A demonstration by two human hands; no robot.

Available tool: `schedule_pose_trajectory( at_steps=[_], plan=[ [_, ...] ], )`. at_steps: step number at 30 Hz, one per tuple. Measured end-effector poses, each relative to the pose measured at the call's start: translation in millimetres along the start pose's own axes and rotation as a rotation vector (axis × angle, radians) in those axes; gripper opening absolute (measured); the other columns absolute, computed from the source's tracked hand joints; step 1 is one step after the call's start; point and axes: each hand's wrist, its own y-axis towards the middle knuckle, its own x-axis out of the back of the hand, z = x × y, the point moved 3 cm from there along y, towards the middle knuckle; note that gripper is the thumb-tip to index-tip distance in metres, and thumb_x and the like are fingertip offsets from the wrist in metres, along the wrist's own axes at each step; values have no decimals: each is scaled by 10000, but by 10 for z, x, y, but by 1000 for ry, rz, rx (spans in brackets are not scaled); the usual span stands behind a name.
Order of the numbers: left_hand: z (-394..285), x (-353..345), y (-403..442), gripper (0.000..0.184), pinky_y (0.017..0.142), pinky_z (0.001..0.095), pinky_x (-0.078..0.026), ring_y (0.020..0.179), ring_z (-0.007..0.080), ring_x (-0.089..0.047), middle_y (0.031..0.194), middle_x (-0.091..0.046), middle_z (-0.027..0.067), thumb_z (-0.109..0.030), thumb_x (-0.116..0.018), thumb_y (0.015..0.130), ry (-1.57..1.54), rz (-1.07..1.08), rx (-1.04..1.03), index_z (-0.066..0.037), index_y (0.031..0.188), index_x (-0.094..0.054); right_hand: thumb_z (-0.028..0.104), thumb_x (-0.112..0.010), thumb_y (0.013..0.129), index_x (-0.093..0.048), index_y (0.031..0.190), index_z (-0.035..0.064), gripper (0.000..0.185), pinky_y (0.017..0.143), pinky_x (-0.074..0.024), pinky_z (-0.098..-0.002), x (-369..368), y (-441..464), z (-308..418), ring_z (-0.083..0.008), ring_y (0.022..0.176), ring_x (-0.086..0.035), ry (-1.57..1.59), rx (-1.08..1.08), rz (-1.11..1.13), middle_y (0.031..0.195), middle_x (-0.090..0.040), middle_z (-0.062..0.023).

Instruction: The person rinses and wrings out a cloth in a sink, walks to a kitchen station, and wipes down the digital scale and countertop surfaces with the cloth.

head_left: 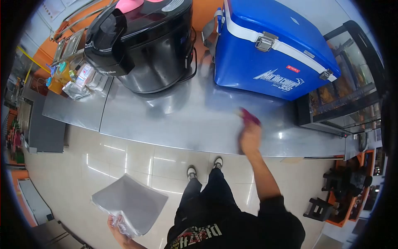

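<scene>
My left hand (116, 226) is low on the left, over the floor. Its fingers close on the crumpled clear plastic at the near edge of a flat grey sheet (139, 203). My right hand (250, 139) is above the front part of the steel counter (178, 124), with the arm stretched forward. Closed in it is a small maroon item (250, 117) with a pale tip, too smeared by motion to name. Whether this item touches the counter I cannot tell.
A large black rice cooker (153, 62) stands at the back of the counter, with a blue cooler box (269, 54) to its right. A glass display case (340, 91) is at the right end. Packets and bottles (78, 79) sit at the left. A dark stool (319, 208) stands at lower right.
</scene>
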Motion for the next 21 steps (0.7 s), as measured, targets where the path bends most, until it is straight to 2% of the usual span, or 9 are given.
schedule_pose_trajectory(
  at_steps=[1,2,3,6,8,12,14,15,21],
  plan=[
    [-1,4,19,583,845,349,-545,1016,218,-609,1191,-567,124,-48,-709,828,-6,-17,8,-19,1343,-437,38,-555,835,-613,1149,-51,331,945,-438,-490,148,-473,-664,-382,1088,-559,-183,-180,60,1106,-623,-243],
    [-62,-39,48,570,847,349,-545,1012,217,-608,1188,-564,122,-48,-697,837,2,-2,15,-23,1344,-439,22,-582,799,-626,1123,-76,341,910,-472,-472,566,-780,-851,-375,1052,-589,-538,-65,-21,1094,-623,-249],
    [-118,-136,74,557,849,349,-544,1007,216,-606,1186,-560,120,-47,-685,846,3,17,18,-28,1346,-441,-53,-557,759,-627,1114,-86,363,886,-508,-437,879,-916,-1188,-372,994,-623,-343,-494,197,1098,-625,-235],
    [-190,-200,118,552,860,357,-538,994,218,-601,1170,-555,117,-74,-669,862,-127,32,45,-43,1362,-438,-126,-488,732,-625,1131,-80,424,868,-529,-413,1322,-823,-623,-366,958,-646,-97,-373,-213,1107,-629,-218],
    [-290,-211,141,570,871,366,-533,997,225,-600,1160,-557,116,-100,-675,861,-182,35,39,-42,1374,-432,-147,-435,707,-614,1156,-55,492,891,-512,-408,1055,-459,29,-346,1021,-625,278,-264,-246,1110,-629,-201],
    [-259,-76,356,634,885,375,-523,1034,242,-602,1166,-565,125,-177,-715,844,115,169,-281,-13,1383,-424,26,-540,745,-627,1159,63,425,935,-441,-516,-329,65,1389,-393,1081,-560,237,170,159,1161,-618,-183],
    [-316,-123,527,593,871,364,-525,1019,239,-614,1160,-584,133,-211,-677,868,241,196,-398,-5,1371,-439,294,-550,873,-481,1394,115,555,1004,-275,-706,-733,234,2143,-531,1349,-293,137,117,587,1486,-400,-180],
    [-370,-164,569,575,864,359,-526,1011,238,-619,1157,-594,136,-228,-659,881,275,210,-418,-1,1365,-447,426,-499,925,-412,1467,143,618,1035,-158,-756,-917,299,2333,-541,1412,-165,58,135,482,1548,-313,-171],
    [-370,-978,705,520,805,325,-535,954,224,-648,1123,-641,154,-288,-585,923,278,413,-384,23,1327,-486,320,-471,953,-456,1423,76,529,1139,-200,-603,-814,43,1286,-397,1377,-334,-17,40,171,1481,-419,-154]
  ],
)
